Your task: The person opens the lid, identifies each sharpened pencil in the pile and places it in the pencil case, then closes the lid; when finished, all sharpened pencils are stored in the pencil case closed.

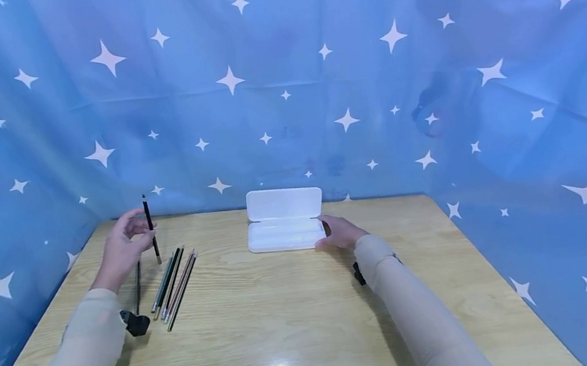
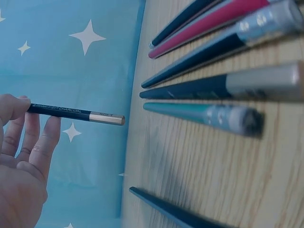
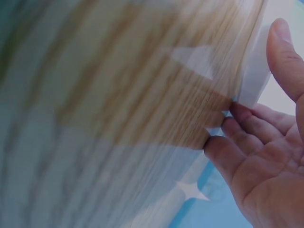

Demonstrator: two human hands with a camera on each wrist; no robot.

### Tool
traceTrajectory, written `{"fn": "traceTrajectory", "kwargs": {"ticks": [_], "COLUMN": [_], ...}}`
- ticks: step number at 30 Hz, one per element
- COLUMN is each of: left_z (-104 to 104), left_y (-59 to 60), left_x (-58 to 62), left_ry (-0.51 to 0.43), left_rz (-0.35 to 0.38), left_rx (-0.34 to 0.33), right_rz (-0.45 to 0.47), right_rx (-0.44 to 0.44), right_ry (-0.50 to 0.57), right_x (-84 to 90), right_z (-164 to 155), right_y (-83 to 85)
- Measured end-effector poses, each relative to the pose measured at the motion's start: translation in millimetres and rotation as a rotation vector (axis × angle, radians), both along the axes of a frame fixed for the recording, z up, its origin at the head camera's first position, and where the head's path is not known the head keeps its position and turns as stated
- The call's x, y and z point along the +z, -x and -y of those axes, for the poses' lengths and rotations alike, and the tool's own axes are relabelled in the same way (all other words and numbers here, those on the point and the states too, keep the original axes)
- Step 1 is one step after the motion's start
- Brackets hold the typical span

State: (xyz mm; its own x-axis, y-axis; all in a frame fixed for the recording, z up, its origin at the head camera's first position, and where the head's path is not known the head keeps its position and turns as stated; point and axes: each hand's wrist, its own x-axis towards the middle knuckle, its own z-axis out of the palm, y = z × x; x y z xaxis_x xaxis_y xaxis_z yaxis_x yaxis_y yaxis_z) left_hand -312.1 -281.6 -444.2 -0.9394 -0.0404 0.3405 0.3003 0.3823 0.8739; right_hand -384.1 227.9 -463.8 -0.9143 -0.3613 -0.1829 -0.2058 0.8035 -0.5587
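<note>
Blue star-print cloth [image 1: 279, 73] hung all round the wooden table [image 1: 289, 319], so nothing else competed for attention. The left hand [image 1: 123, 249] had a black charcoal pencil [image 1: 151, 228] pinched between thumb and fingertips, held upright above the table at the far left, clear of the surface. From the left wrist view the other fingers looked fairly straight and relaxed, with only the thumb and a finger actually on it. Just beside that hand lay a row of loose pencils [image 1: 175, 282] in a tight bunch, plus one more off on its own under the hand.

The right hand [image 1: 340, 232] was resting against the right end of the open white case [image 1: 286, 233], fingers only lightly bent and touching its edge, not gripping it. The lid stood up at the back.

My take on doing this bit well: the case looked light, so it was smart to have a hand steadying it. The pencil was held near its middle, which should make it easy to tip flat and lay lengthwise in the tray. I'd have gone in low, keeping clear of the raised lid.
</note>
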Motion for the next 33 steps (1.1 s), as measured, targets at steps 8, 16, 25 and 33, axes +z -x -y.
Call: {"fn": "traceTrajectory", "kwargs": {"ticks": [8,16,25,33], "left_z": [-18.8,-24.2,-34.8,-36.4], "left_y": [-12.7,-3.6,-5.0,13.3], "left_x": [17.6,9.1,16.6,2.3], "left_ry": [-0.033,-0.092,-0.092,-0.104], "left_rz": [-0.044,-0.072,-0.104,-0.100], "left_rx": [0.010,-0.020,-0.034,-0.049], "right_rz": [0.025,0.030,0.024,0.030], "right_rx": [0.006,0.006,-0.008,-0.010], "right_ry": [0.018,0.008,-0.026,-0.022], "right_x": [2.9,1.7,1.4,1.3], "right_z": [5.0,3.2,1.3,-1.1], "right_y": [0.6,-0.6,0.0,-0.1]}}
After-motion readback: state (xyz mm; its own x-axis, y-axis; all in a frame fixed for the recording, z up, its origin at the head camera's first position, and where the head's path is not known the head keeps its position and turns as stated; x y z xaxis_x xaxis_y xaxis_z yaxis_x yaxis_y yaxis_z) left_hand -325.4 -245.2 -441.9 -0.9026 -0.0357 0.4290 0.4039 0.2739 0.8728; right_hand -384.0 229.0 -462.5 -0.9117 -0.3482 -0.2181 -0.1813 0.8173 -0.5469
